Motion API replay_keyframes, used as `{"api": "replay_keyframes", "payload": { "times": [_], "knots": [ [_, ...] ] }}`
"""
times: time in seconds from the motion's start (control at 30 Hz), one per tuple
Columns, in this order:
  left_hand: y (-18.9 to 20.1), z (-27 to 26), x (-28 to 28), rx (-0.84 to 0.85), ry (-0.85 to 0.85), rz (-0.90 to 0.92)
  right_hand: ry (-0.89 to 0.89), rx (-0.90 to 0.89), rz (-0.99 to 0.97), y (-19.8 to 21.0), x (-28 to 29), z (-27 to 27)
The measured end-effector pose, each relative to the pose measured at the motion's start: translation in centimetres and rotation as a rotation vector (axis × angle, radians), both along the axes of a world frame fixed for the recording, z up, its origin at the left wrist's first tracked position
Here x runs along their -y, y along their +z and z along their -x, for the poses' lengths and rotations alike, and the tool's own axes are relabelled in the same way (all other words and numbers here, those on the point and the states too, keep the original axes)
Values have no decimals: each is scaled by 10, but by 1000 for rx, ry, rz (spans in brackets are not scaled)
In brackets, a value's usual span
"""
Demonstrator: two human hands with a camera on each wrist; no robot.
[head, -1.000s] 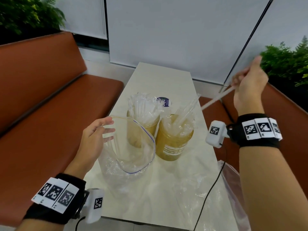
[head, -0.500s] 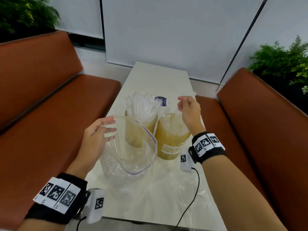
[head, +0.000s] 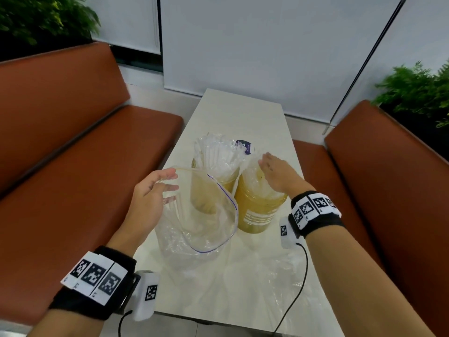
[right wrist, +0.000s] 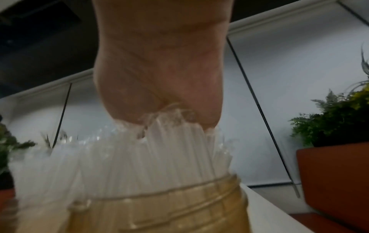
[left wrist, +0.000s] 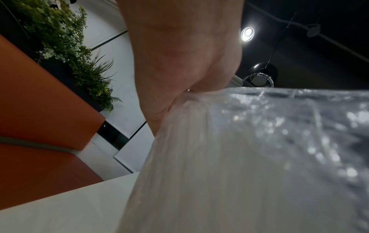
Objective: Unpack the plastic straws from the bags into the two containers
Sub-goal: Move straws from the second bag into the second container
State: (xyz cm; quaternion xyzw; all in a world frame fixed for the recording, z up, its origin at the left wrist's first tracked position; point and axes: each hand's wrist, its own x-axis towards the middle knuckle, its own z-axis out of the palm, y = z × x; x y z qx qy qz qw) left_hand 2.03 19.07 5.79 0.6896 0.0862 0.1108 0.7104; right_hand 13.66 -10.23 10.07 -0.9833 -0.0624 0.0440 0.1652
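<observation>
While the left hand [head: 150, 198] pinched the rim of the open zip bag [head: 206, 215] and held its mouth wide, the head view showed the right hand [head: 274, 173] lying flat, fingers relaxed, on the straws [head: 257, 188] in the right container [head: 257, 215]. Just left of that hand stood the left container [head: 213, 188], also full of straws.

From the left wrist, only the palm [left wrist: 179, 63] and the bag's film [left wrist: 259, 157] below it showed.

From the right wrist, the palm [right wrist: 159, 78] pressed on straw tips [right wrist: 159, 149] crowding above the jar rim [right wrist: 169, 190].

Judging by this, a hard or off-centre press could tip the jar or splay straws over its rim onto the table [head: 243, 117].
</observation>
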Motion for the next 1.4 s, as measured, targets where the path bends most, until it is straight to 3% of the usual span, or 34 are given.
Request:
{"api": "replay_keyframes", "payload": {
  "times": [0.07,0.17,0.2,0.3,0.37,0.43,0.53,0.6,0.83,0.97,1.13,1.4],
  "knots": [
    [2,1,0,6,-13,-3,33,-26,54,-6,1,0],
    [5,3,-1,19,-46,-22,16,258,98,7,0,-1],
    [5,4,-2,19,-56,-24,7,392,47,17,-5,2],
    [4,5,-5,18,-65,-13,96,640,-359,51,-40,25],
    [5,5,-6,16,-62,-10,218,529,-612,71,-75,54],
    [5,5,-8,17,-60,-7,327,241,-633,72,-108,79],
    [5,6,-12,26,-71,-22,419,-98,-57,42,-141,89],
    [3,7,-16,29,-90,-57,421,-266,82,18,-152,88],
    [-3,11,-22,30,-174,-173,449,-546,-323,-22,-165,86],
    [-1,11,-22,25,-178,-174,483,-534,-385,-27,-166,91],
    [0,11,-23,38,-143,-125,482,-506,-610,-31,-163,96],
    [0,5,-20,40,-50,-36,454,-154,-816,-21,-168,93]
  ]
}}
